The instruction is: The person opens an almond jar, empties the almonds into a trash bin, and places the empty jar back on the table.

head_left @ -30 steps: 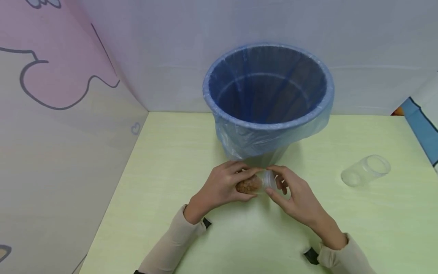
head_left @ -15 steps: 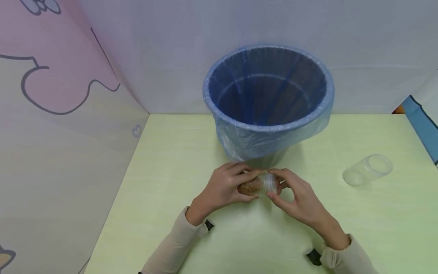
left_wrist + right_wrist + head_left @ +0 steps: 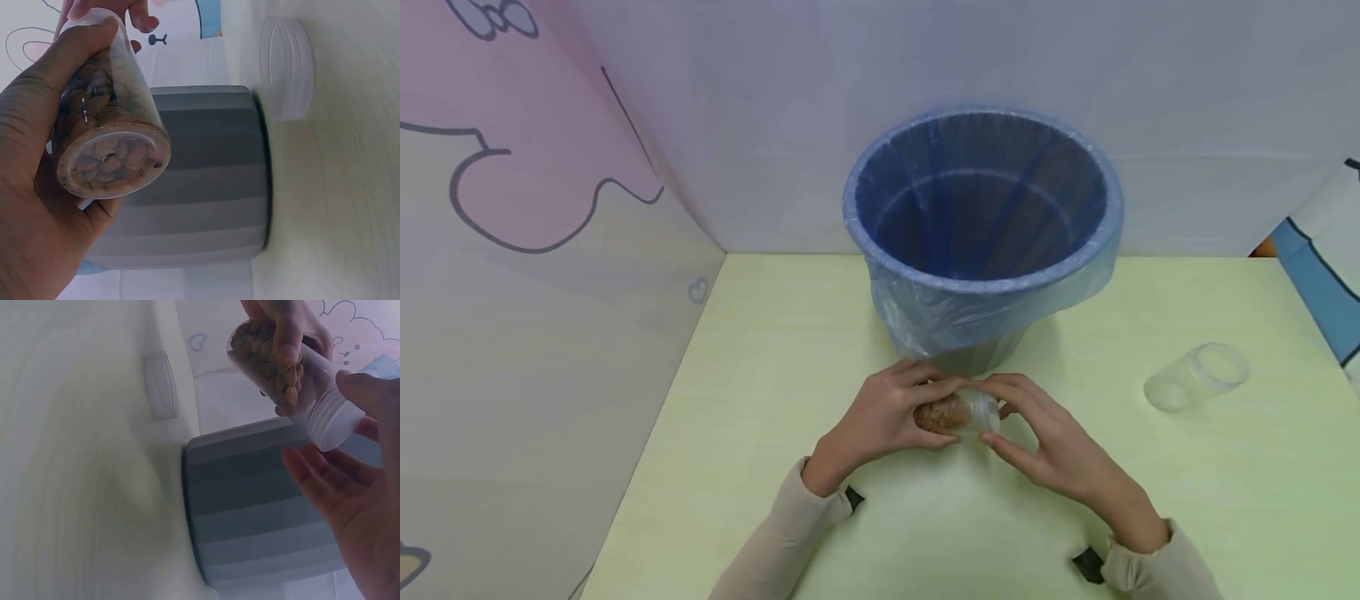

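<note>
My left hand grips a clear jar part-filled with brown almond-like nuts. The jar lies nearly sideways above the table, its base toward the left and its lid slightly raised. At the other end, my right hand pinches the translucent screw lid between thumb and index finger, while its other fingers extend apart from the lid in the right wrist view. A second round, clear lid-like piece stands on the table below; the hands hide it in the head view.
Right behind the hands stands a large grey bin lined with a blue bag. To the right, an open clear jar stands on the pale yellow-green table. Walls border the table at the back and left.
My right fingers have shifted on the lid, with the index finger reaching farther left over it. The left hand keeps its grip on the jar. The head view has shifted slightly.
</note>
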Available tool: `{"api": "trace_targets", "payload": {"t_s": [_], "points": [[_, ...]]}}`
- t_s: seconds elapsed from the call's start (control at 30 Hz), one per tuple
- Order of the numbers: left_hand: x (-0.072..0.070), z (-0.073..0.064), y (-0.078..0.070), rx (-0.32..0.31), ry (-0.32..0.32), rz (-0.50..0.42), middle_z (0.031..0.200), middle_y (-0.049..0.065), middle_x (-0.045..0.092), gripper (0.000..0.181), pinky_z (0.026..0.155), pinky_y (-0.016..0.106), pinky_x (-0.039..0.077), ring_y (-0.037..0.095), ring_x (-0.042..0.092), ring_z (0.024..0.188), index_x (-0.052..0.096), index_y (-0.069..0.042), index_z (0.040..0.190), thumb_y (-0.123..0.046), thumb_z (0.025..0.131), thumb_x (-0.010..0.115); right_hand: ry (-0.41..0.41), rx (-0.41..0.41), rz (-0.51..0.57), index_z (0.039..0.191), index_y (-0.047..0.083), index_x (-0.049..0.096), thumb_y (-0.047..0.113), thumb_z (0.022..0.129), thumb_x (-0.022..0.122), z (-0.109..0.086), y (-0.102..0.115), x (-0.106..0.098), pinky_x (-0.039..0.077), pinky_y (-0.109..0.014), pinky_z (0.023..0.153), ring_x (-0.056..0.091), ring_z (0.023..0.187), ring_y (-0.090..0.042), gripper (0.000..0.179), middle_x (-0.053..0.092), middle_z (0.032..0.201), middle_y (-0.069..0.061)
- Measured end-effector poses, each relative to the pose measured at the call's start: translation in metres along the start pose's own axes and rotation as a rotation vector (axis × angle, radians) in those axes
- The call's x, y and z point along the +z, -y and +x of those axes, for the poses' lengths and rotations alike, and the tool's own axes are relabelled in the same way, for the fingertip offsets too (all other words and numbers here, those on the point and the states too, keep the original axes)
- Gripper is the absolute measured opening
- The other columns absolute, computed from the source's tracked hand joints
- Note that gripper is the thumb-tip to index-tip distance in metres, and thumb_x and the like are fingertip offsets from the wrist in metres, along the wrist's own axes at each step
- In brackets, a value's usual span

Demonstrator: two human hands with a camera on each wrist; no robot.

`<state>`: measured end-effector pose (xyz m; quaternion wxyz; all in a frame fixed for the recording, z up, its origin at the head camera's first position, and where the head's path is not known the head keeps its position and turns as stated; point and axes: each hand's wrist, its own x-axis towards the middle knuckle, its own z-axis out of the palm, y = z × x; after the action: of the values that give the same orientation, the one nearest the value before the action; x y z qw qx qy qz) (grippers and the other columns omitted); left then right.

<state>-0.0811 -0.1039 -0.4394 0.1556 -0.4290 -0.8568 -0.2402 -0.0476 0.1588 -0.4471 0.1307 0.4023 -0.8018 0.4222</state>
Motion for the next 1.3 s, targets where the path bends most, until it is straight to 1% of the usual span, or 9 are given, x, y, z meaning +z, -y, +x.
{"api": "trace_targets", "payload": {"t_s": [0.13,0.23,0.4,0.53,0.8,0.9,1.07,1.17,1.3], "points": [[0.001,0.001,0.0,-0.014,-0.002,0.005,0.112,-0.004,0.075,0.066,0.089,0.026,0.059,0.014,0.069,0.103,0.074,-0.023,0.131,-0.05,0.073,0.093,0.07,0.106,-0.079,0.155,0.011,0.046,0.018,0.09,0.083,-0.003,0.002,-0.005,0.057,-0.026,0.085,0.058,0.126,-0.015,0.076,0.056,0.148,-0.007],[0.001,0.003,0.0,-0.01,-0.006,0.015,0.113,-0.004,0.075,0.065,0.091,0.026,0.059,0.014,0.071,0.102,0.074,-0.023,0.13,-0.05,0.074,0.093,0.101,0.184,-0.137,0.16,0.015,0.039,0.019,0.087,0.085,-0.003,0.004,-0.009,0.059,-0.03,0.083,0.061,0.12,-0.015,0.086,0.053,0.151,-0.005],[-0.001,0.007,0.001,-0.008,0.003,0.038,0.113,-0.006,0.075,0.064,0.088,0.027,0.058,0.012,0.073,0.098,0.073,-0.025,0.132,-0.051,0.076,0.091,0.07,0.243,-0.159,0.156,0.012,0.042,0.02,0.092,0.081,-0.001,0.004,-0.011,0.058,-0.03,0.075,0.063,0.097,-0.01,0.075,0.058,0.137,-0.004],[-0.004,0.008,-0.001,-0.009,0.02,0.059,0.114,-0.006,0.075,0.064,0.084,0.027,0.058,0.011,0.073,0.097,0.072,-0.026,0.134,-0.051,0.077,0.09,0.056,0.249,-0.175,0.148,0.014,0.049,0.017,0.091,0.081,0.0,0.005,-0.012,0.055,-0.027,0.073,0.06,0.089,-0.004,0.066,0.062,0.129,-0.001],[-0.003,0.009,-0.001,-0.009,0.036,0.071,0.116,-0.006,0.074,0.064,0.089,0.028,0.058,0.012,0.072,0.1,0.072,-0.026,0.134,-0.052,0.078,0.089,0.069,0.198,-0.149,0.146,0.011,0.05,0.015,0.089,0.081,0.001,0.004,-0.014,0.057,-0.027,0.076,0.06,0.098,-0.006,0.065,0.059,0.134,-0.001],[-0.004,0.01,-0.002,-0.019,0.042,0.065,0.117,-0.006,0.074,0.064,0.09,0.029,0.058,0.013,0.072,0.101,0.071,-0.027,0.135,-0.052,0.079,0.089,0.054,0.154,-0.135,0.147,0.009,0.05,0.02,0.094,0.076,0.001,0.002,-0.015,0.055,-0.022,0.079,0.06,0.102,-0.009,0.06,0.058,0.135,-0.004],[-0.004,0.009,-0.002,-0.032,0.049,0.051,0.116,-0.006,0.074,0.066,0.089,0.029,0.058,0.013,0.072,0.1,0.07,-0.027,0.136,-0.052,0.078,0.089,0.005,0.049,-0.101,0.146,0.003,0.051,0.037,0.104,0.059,0.004,0.001,-0.012,0.05,-0.017,0.081,0.059,0.109,-0.015,0.054,0.058,0.136,-0.01],[-0.003,0.009,-0.002,-0.029,0.059,0.043,0.117,-0.006,0.074,0.066,0.092,0.029,0.058,0.013,0.072,0.102,0.07,-0.026,0.137,-0.053,0.079,0.089,-0.017,-0.01,-0.099,0.143,-0.001,0.053,0.039,0.106,0.054,0.005,0.002,-0.011,0.05,-0.018,0.082,0.058,0.113,-0.018,0.055,0.057,0.137,-0.015],[-0.004,0.007,-0.001,-0.028,0.066,0.033,0.119,-0.006,0.074,0.066,0.096,0.03,0.057,0.014,0.072,0.106,0.069,-0.027,0.137,-0.052,0.079,0.089,-0.004,-0.037,-0.107,0.142,-0.002,0.054,0.037,0.107,0.053,0.004,0.002,-0.01,0.05,-0.018,0.085,0.057,0.119,-0.02,0.053,0.056,0.138,-0.017]]}}
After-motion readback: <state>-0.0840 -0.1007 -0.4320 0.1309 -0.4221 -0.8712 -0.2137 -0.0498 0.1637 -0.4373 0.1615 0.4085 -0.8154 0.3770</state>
